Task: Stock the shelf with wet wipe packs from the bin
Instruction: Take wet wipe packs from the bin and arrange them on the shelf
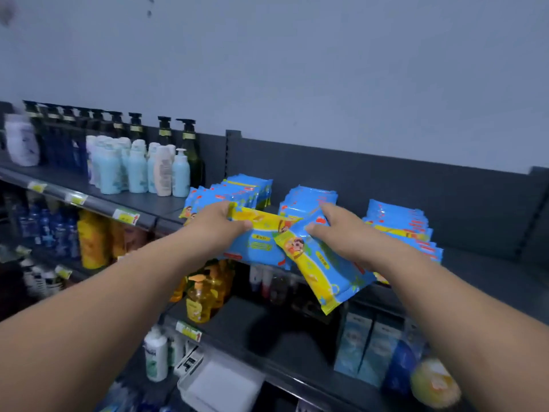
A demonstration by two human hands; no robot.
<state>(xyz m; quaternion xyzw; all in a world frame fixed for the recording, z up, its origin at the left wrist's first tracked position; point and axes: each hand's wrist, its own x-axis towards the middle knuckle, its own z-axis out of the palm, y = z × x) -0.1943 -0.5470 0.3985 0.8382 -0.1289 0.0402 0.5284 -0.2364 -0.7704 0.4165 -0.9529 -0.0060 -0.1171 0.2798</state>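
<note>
Print on wet wipe packs [326,272] and price labels [126,216] blurs.

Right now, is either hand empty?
No: the left hand grips one wet wipe pack and the right hand grips a second pack, tilted.

Head-worn wide-angle view, facing forward and slightly down, close to the shelf [487,272]

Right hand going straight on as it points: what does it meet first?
Likely the middle stack of wipe packs just beyond the right hand and its held pack; depth unclear.
</note>
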